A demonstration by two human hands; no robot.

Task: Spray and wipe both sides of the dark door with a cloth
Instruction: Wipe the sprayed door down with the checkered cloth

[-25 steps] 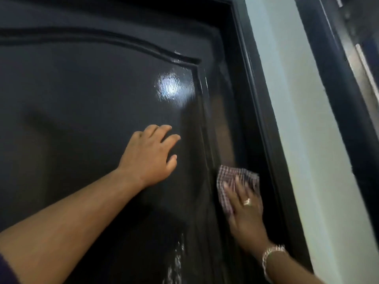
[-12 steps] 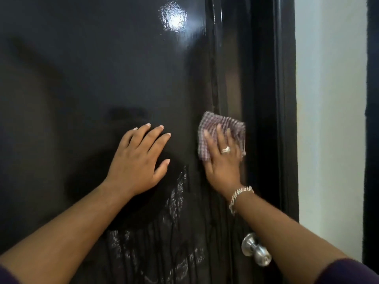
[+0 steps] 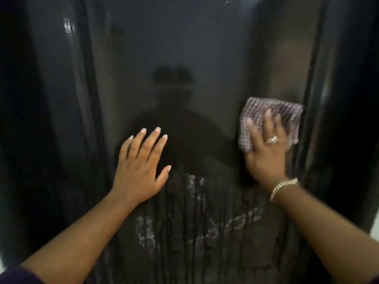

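Observation:
The glossy dark door (image 3: 184,48) fills the head view. My left hand (image 3: 139,167) lies flat on its central panel, fingers straight and spread. To the right, my right hand (image 3: 266,152) presses a folded checked cloth (image 3: 287,113) flat against the panel near its raised right moulding, fingers straight over the cloth. A ring and a bracelet show on that hand and wrist. White spray foam and drip streaks (image 3: 196,222) run down the door below both hands.
Raised vertical mouldings border the panel at the left (image 3: 88,99) and right (image 3: 313,99). A sliver of pale wall (image 3: 376,232) shows at the far right edge. The person's dim reflection sits in the panel's middle.
The view has swung left and down, so the wall and door knob have left the frame. My right hand has slid the cloth sideways on the door, away from the left hand.

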